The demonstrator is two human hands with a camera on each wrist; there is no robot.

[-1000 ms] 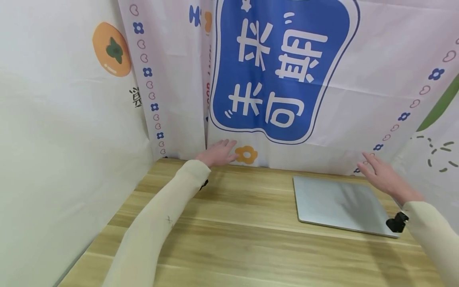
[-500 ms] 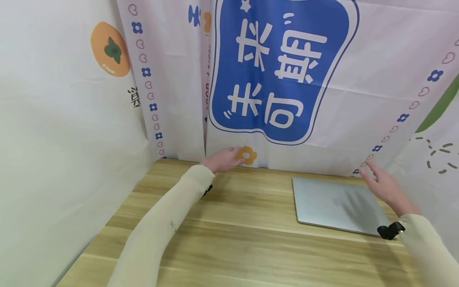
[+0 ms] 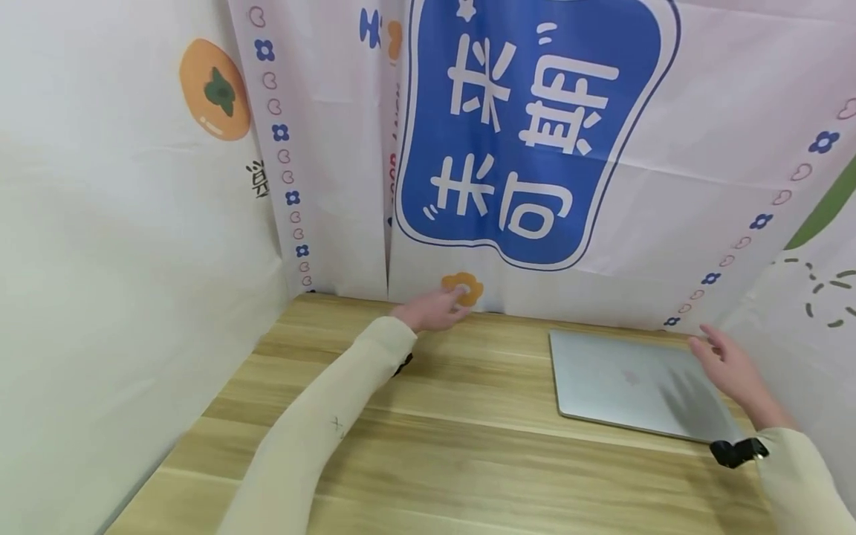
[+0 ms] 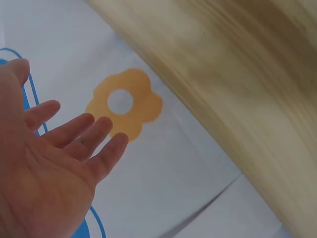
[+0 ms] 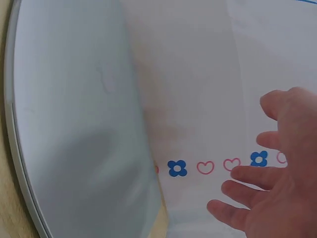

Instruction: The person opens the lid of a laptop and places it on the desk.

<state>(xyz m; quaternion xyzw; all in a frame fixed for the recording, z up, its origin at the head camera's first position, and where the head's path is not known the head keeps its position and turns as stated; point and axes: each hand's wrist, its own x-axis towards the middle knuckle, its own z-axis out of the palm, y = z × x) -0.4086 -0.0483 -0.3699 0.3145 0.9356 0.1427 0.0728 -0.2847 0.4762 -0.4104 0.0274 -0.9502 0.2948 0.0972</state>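
Observation:
A closed silver laptop [image 3: 615, 379] lies flat at the back right of the wooden table [image 3: 428, 475]. Over its right end hovers my right hand [image 3: 734, 375], fingers loosely spread, its shadow falling on the lid. The right wrist view shows that hand [image 5: 277, 183] with nothing in its fingers, beside the laptop lid [image 5: 79, 119]. My left hand [image 3: 435, 308] is above the table's back edge, in front of the orange flower [image 3: 471, 286] printed on the cloth. Seen from the left wrist, its palm faces the camera and its relaxed fingers [image 4: 79, 136] hold nothing.
A white printed cloth [image 3: 669, 245] with a big blue sign hangs along the table's back edge. White side walls [image 3: 134, 260] stand at left and right, the left one bearing an orange persimmon print [image 3: 214, 89]. Black wrist cameras [image 3: 738, 452] sit at both sleeves.
My left hand has shifted right and slightly down, now overlapping the flower print. My right hand has sunk lower toward the laptop's right end. The laptop has stayed in place.

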